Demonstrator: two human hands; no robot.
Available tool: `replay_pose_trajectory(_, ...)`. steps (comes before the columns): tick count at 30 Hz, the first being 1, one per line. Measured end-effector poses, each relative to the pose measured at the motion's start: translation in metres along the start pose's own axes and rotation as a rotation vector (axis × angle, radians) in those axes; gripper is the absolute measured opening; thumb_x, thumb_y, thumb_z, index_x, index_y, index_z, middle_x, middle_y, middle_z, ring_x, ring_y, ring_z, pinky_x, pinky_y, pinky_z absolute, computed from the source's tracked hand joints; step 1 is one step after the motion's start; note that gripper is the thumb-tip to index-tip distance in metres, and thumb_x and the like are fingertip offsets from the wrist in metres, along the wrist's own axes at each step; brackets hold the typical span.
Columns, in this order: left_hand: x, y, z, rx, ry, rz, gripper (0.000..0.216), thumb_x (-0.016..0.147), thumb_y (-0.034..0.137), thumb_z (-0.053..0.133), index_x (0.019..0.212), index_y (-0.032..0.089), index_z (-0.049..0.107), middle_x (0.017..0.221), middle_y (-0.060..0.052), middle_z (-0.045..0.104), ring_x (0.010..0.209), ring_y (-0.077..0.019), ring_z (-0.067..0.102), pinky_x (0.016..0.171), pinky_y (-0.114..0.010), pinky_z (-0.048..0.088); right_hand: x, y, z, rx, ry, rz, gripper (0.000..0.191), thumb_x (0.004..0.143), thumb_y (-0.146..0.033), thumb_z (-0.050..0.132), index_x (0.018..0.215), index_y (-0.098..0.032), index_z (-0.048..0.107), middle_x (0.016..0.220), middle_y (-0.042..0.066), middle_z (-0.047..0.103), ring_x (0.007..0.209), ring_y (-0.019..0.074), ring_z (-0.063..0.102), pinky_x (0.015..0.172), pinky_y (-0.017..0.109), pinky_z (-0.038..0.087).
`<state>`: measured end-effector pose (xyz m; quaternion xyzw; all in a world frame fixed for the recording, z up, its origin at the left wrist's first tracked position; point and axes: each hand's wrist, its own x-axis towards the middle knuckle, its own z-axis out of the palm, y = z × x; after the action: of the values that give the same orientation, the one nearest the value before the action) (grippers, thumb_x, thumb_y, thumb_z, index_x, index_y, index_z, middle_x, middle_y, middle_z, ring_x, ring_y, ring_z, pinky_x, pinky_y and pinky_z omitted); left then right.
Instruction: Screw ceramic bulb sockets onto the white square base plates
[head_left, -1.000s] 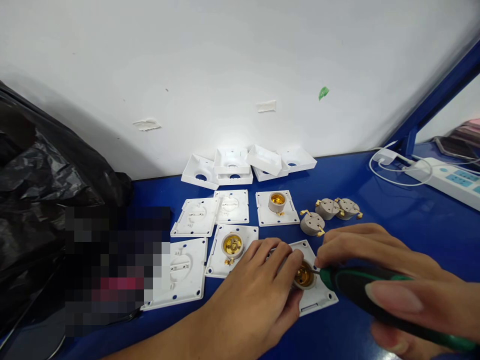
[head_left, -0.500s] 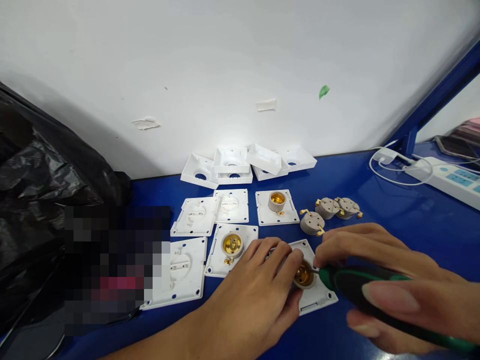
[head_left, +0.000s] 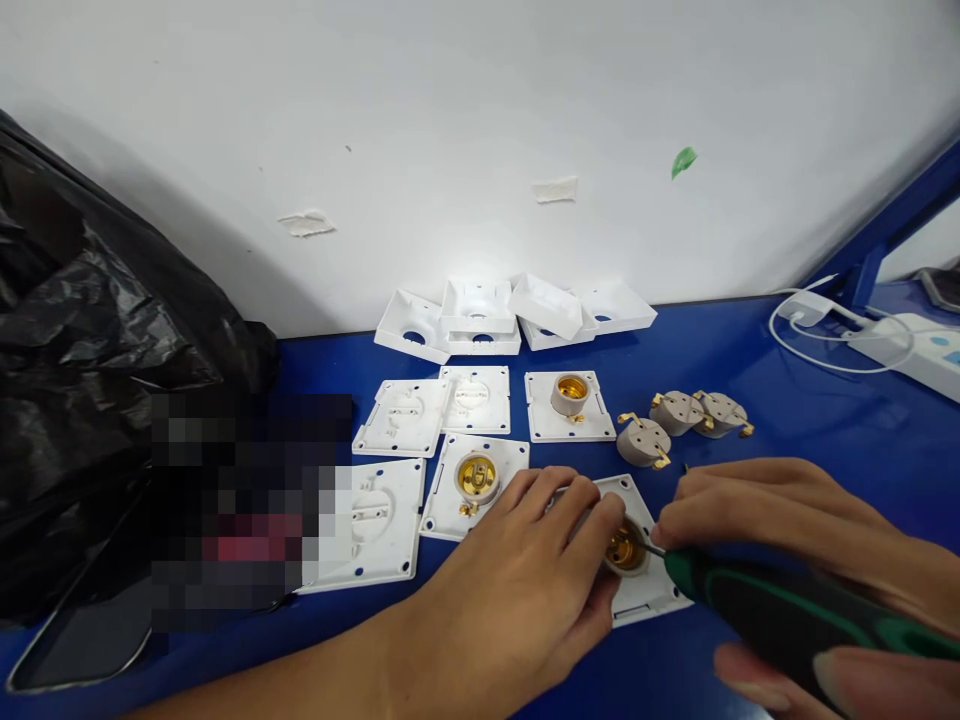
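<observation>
My left hand [head_left: 525, 570] is closed around a lamp socket [head_left: 627, 548], its fingers pressing it onto a square white base plate [head_left: 652, 590]. In my right hand [head_left: 817, 540] is a screwdriver [head_left: 757, 600] with a green and black handle, held nearly level. Its shaft runs into the brass-lined mouth of that socket; the tip is hard to make out inside. Left of my hand, a second plate carries a fitted socket [head_left: 477, 478]. Behind, another plate bears one more socket [head_left: 571, 394]. Loose sockets [head_left: 643, 441] with brass tabs lie beyond my right hand.
Bare white plates [head_left: 399, 418] lie at the left. White square covers [head_left: 480, 305] are stacked against the wall. A black plastic bag [head_left: 112, 330] and a phone-like dark slab [head_left: 82, 640] take up the left side. A power strip [head_left: 911, 350] with white cables sits at the right.
The view has shifted, so everything on the table sits a little differently in frame. My right thumb has changed position on the screwdriver handle, and more of the shaft shows. My left hand keeps its hold.
</observation>
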<state>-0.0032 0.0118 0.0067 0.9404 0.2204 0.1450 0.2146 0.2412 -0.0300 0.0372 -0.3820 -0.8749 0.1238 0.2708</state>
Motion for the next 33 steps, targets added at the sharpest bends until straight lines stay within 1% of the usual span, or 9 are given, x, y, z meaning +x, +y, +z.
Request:
replay_pose_trajectory(4,-0.001,-0.001,0.001,0.011,0.010,0.018,0.027,0.101,0.019,0.060,0.127,0.014,0.053,0.123,-0.011,0.063,0.118,-0.0294,0.055,0.107,-0.047,0.049,-0.007,-0.002,0.006,-0.010,0.047,0.025,0.050,0.083,-0.039,0.080,0.130,-0.028,0.066,0.098,0.002,0.078,0.087,0.0220,0.078,0.083,0.026,0.066)
replay_pose_trajectory(7,-0.002,-0.002,0.002,0.020,0.021,0.038,0.032,0.102,0.019,0.059,0.132,0.011,0.051,0.124,-0.012,0.063,0.118,-0.0298,0.055,0.105,-0.047,0.049,-0.009,-0.005,0.009,-0.015,0.106,0.047,0.052,0.082,-0.043,0.081,0.130,-0.029,0.067,0.095,0.002,0.077,0.085,0.0227,0.077,0.079,0.027,0.067)
replay_pose_trajectory(11,-0.001,-0.003,0.002,0.028,0.025,0.038,0.033,0.102,0.019,0.058,0.133,0.011,0.051,0.124,-0.011,0.063,0.118,-0.0296,0.054,0.106,-0.047,0.049,-0.008,-0.007,0.010,-0.018,0.115,0.031,0.055,0.084,-0.045,0.080,0.134,-0.029,0.065,0.095,0.002,0.077,0.083,0.0226,0.077,0.078,0.027,0.067)
replay_pose_trajectory(17,-0.001,-0.002,0.002,0.036,0.001,0.035,0.033,0.103,0.020,0.058,0.134,0.011,0.050,0.125,-0.011,0.063,0.119,-0.0298,0.053,0.107,-0.047,0.048,0.003,-0.015,0.010,-0.049,0.079,-0.002,0.040,0.092,-0.045,0.073,0.124,-0.027,0.057,0.091,0.001,0.075,0.081,0.0196,0.076,0.081,0.024,0.066)
replay_pose_trajectory(19,-0.002,-0.002,0.002,0.043,0.001,0.036,0.034,0.104,0.021,0.058,0.135,0.011,0.049,0.126,-0.011,0.062,0.119,-0.0296,0.053,0.107,-0.047,0.047,0.005,-0.018,0.012,-0.023,0.155,0.074,0.029,0.096,-0.040,0.067,0.120,-0.028,0.056,0.089,0.001,0.075,0.081,0.0190,0.076,0.080,0.024,0.065)
replay_pose_trajectory(21,-0.002,-0.003,0.002,0.045,0.004,0.039,0.034,0.104,0.021,0.057,0.136,0.012,0.049,0.126,-0.011,0.062,0.120,-0.0297,0.053,0.108,-0.047,0.047,0.002,-0.019,0.013,-0.028,0.144,0.039,0.033,0.093,-0.039,0.071,0.121,-0.028,0.059,0.089,0.000,0.075,0.081,0.0201,0.077,0.080,0.025,0.066)
replay_pose_trajectory(26,-0.001,-0.004,0.001,0.028,-0.007,0.029,0.032,0.104,0.022,0.056,0.134,0.013,0.049,0.125,-0.011,0.063,0.119,-0.0302,0.054,0.106,-0.048,0.048,-0.017,-0.017,0.017,-0.086,0.155,0.129,0.048,0.087,-0.038,0.074,0.131,-0.031,0.059,0.099,0.003,0.076,0.093,0.0266,0.076,0.092,0.038,0.066)
replay_pose_trajectory(30,0.000,-0.005,0.001,0.026,-0.011,0.025,0.029,0.105,0.023,0.054,0.133,0.014,0.050,0.124,-0.012,0.063,0.118,-0.0302,0.054,0.102,-0.049,0.049,-0.031,-0.011,0.017,-0.130,0.100,0.123,0.051,0.087,-0.038,0.072,0.135,-0.030,0.056,0.106,0.003,0.075,0.101,0.0257,0.074,0.102,0.039,0.062)
replay_pose_trajectory(33,0.000,-0.005,0.002,0.035,-0.004,0.030,0.027,0.105,0.022,0.055,0.130,0.014,0.051,0.123,-0.012,0.063,0.118,-0.0300,0.055,0.102,-0.048,0.049,-0.041,-0.005,0.017,-0.153,0.005,0.090,0.064,0.081,-0.039,0.077,0.141,-0.030,0.054,0.111,0.003,0.075,0.104,0.0277,0.075,0.099,0.038,0.063)
